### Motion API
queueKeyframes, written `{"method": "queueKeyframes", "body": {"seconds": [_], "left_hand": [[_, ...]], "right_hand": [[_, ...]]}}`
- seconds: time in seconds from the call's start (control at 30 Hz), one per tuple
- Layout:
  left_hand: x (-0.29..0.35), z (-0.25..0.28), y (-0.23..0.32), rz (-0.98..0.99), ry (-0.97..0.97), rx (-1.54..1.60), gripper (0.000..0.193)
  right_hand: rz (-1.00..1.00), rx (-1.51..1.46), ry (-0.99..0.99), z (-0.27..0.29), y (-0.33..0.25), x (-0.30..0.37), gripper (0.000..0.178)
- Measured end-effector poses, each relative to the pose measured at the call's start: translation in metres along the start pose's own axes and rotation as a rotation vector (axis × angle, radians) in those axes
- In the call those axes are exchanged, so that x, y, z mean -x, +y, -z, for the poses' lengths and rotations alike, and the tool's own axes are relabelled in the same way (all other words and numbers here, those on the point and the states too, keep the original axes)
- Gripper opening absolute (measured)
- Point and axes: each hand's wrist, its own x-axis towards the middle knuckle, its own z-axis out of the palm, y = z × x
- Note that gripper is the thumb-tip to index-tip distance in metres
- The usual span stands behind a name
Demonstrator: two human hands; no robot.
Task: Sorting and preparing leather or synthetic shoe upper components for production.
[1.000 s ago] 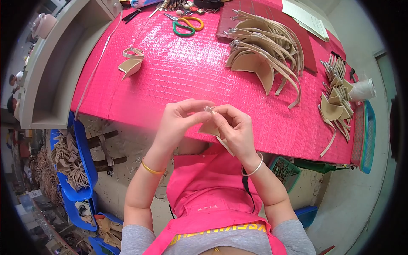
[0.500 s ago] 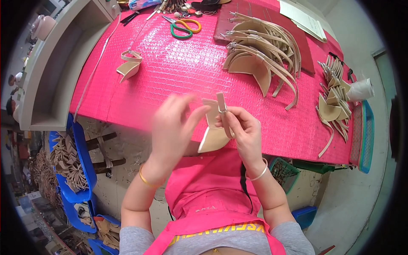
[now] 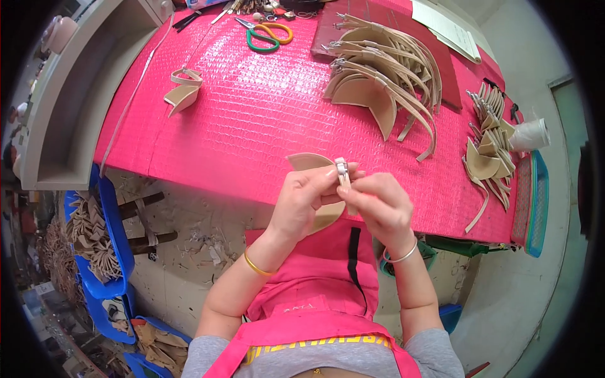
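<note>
Over the near edge of the pink table, both hands hold a beige sandal heel piece (image 3: pixel 309 162) with a narrow strap. Its curved flaps show above and below my left hand (image 3: pixel 301 200). The left thumb and fingers are closed on the piece beside a small metal buckle (image 3: pixel 341 167). From the other side, my right hand (image 3: pixel 381 205) pinches the strap just below the buckle; its fingertips partly hide the strap. Farther left on the table lies another beige heel piece (image 3: pixel 183 97) with its strap looped.
A stack of strapped heel pieces (image 3: pixel 362 101) rests partly on a dark red board (image 3: pixel 454 88). More lie in a bundle (image 3: pixel 484 165) at right, near a white roll (image 3: pixel 530 135). Scissors (image 3: pixel 263 43) and a notebook (image 3: pixel 447 31) lie at the back. Blue bins (image 3: pixel 116 230) stand lower left.
My left hand has moved right and closed on the heel piece near the buckle. My right hand has shifted slightly right and down, now pinching the strap. The piece has turned.
</note>
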Motion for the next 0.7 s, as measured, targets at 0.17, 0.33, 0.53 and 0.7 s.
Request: {"method": "queueKeyframes", "body": {"seconds": [0.17, 0.33, 0.53, 0.7], "left_hand": [[-0.001, 0.007, -0.011, -0.091, 0.028, -0.229, 0.026], [-0.004, 0.007, -0.015, -0.189, 0.093, -0.198, 0.026], [-0.001, 0.003, -0.014, -0.28, 0.101, -0.356, 0.026], [0.014, 0.0, -0.015, -0.244, 0.013, -0.333, 0.025]], "right_hand": [[0.071, 0.074, 0.021, -0.005, -0.003, 0.012, 0.024], [0.083, 0.07, 0.018, -0.007, -0.005, 0.011, 0.029], [-0.04, -0.053, 0.091, -0.01, -0.006, 0.01, 0.023], [-0.519, -0.271, 0.226, -0.015, -0.01, -0.012, 0.008]]}}
